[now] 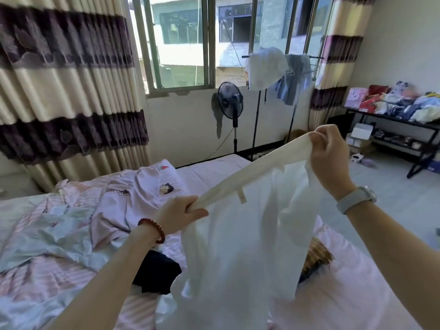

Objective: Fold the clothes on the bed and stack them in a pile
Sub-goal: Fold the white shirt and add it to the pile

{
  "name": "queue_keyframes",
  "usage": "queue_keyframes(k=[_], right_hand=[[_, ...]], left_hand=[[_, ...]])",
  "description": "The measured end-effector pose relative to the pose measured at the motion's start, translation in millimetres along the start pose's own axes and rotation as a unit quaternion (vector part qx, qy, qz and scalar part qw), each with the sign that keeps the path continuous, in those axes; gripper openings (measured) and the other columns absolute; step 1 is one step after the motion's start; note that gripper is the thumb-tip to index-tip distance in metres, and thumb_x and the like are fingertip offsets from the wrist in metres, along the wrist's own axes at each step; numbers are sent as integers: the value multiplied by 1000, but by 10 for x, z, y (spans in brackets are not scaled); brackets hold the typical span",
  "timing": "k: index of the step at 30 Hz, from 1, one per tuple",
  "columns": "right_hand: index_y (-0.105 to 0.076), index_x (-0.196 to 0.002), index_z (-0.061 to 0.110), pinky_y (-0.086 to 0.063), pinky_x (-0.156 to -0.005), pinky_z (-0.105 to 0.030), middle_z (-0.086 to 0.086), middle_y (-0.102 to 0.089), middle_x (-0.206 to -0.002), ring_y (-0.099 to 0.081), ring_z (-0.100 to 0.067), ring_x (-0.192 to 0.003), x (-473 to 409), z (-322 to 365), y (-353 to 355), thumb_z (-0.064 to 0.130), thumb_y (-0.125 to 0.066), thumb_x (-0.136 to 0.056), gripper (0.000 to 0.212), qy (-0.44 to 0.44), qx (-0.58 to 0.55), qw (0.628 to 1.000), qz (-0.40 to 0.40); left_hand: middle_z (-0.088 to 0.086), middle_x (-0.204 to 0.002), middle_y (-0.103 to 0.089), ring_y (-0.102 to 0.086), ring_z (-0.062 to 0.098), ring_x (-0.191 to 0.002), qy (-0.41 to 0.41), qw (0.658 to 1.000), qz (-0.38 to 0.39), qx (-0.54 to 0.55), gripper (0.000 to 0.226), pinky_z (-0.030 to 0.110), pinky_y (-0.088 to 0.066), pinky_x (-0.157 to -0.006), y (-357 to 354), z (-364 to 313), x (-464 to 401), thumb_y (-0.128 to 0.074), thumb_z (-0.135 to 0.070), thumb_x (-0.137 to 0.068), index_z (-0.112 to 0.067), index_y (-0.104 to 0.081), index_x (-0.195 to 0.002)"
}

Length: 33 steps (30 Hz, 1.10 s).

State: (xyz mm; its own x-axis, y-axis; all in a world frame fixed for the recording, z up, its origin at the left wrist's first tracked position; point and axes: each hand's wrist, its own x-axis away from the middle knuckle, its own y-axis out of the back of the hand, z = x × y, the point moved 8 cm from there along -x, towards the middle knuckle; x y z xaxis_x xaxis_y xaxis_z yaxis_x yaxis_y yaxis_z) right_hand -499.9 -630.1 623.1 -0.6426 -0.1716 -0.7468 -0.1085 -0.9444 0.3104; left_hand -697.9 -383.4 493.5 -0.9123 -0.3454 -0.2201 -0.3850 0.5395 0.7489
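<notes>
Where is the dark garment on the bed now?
The dark garment lies on the bed, low in the centre, under the left forearm beside the hanging white garment.

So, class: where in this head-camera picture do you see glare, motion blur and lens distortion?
Head view: daylight through the window overexposes the buildings outside; the white garment held by the left hand and right hand is motion-blurred; the wide lens bows the striped curtain.

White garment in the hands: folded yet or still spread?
Unfolded: the white garment hangs loose above the bed, its band stretched between the left hand and right hand.
</notes>
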Motion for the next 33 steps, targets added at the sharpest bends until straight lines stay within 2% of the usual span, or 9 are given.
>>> queue_keyframes(k=[4, 11, 15, 19, 22, 24, 26, 30, 33], right_hand=[[-56, -93, 4, -31, -59, -20, 2, -53, -75, -47, -17, -68, 596, -455, 124, 10, -52, -93, 7, -47, 1, 998, 36], [-53, -76, 18, -36, -59, -8, 8, -51, -64, -47, -3, -59, 2182, -1071, -65, 3, -59, -88, 21, -105, -20, 945, 310], [-55, -72, 24, -36, -58, -10, 9, -54, -68, -52, -6, -64, 3296, -1262, -106, 7, -57, -90, 25, -121, -14, 843, 524], [-66, -92, 18, -38, -65, -7, 9, -61, -88, -55, -4, -78, 4273, -1311, 75, 18, -52, -95, 15, -110, 9, 678, 726], [-64, -86, 25, -38, -58, -7, 14, -59, -80, -50, 2, -68, 4577, -1195, 269, 24, -50, -95, 16, -106, -1, 569, 815], [-65, -84, 26, -37, -55, -9, 14, -59, -76, -50, 2, -63, 4575, -1035, 315, 24, -51, -94, 18, -107, -29, 537, 836], [-67, -87, 25, -41, -58, -12, 11, -62, -80, -53, 0, -67, 4407, -879, 221, 22, -51, -95, 18, -101, -55, 585, 803], [-69, -92, 3, -39, -61, -18, -2, -64, -84, -56, -16, -77, 3682, -659, -66, 7, -55, -92, 15, -99, -120, 808, 569], [-69, -94, 1, -36, -63, -19, -2, -62, -83, -55, -16, -80, 3258, -631, -178, 6, -56, -91, 14, -111, -127, 878, 449]], left_hand=[[-10, -53, -37, -36, 5, -51, 18, 1000, -11, 7, 41, 19, -28, -53, -150, 199, 397, -70, -23, -81, -15, -39, -56], [-9, -50, -39, -41, 5, -46, 165, 986, -10, 5, 33, 20, -28, -49, -874, 590, 1763, -67, -24, -84, -22, -45, -60], [-7, -61, -53, -48, 2, -55, 287, 956, 41, 44, 20, 19, -33, -53, -1597, 534, 2836, -58, -30, -89, -21, -55, -71], [-8, -58, -47, -44, 4, -56, 399, 907, 40, 132, 28, 19, -30, -56, -2099, 241, 3724, -57, -25, -91, -16, -52, -65], [-1, -70, -54, -49, 11, -64, 451, 865, 116, 187, 30, 23, -35, -60, -2342, 6, 4127, -56, -28, -92, -2, -59, -78], [-2, -72, -62, -55, 9, -67, 451, 852, 117, 240, 34, 21, -40, -60, -2304, -160, 4192, -62, -37, -87, -2, -65, -85], [-1, -72, -65, -58, 6, -66, 436, 862, 30, 257, 31, 21, -43, -59, -2082, -221, 4101, -66, -38, -83, -7, -68, -83], [-2, -64, -60, -50, 1, -60, 410, 868, -256, 113, 9, 21, -40, -62, -1366, -127, 3871, -66, -12, -84, -14, -66, -75], [6, -67, -58, -48, 17, -67, 427, 838, -334, 57, 8, 31, -38, -64, -1031, 10, 3803, -62, -9, -85, -9, -63, -77]])
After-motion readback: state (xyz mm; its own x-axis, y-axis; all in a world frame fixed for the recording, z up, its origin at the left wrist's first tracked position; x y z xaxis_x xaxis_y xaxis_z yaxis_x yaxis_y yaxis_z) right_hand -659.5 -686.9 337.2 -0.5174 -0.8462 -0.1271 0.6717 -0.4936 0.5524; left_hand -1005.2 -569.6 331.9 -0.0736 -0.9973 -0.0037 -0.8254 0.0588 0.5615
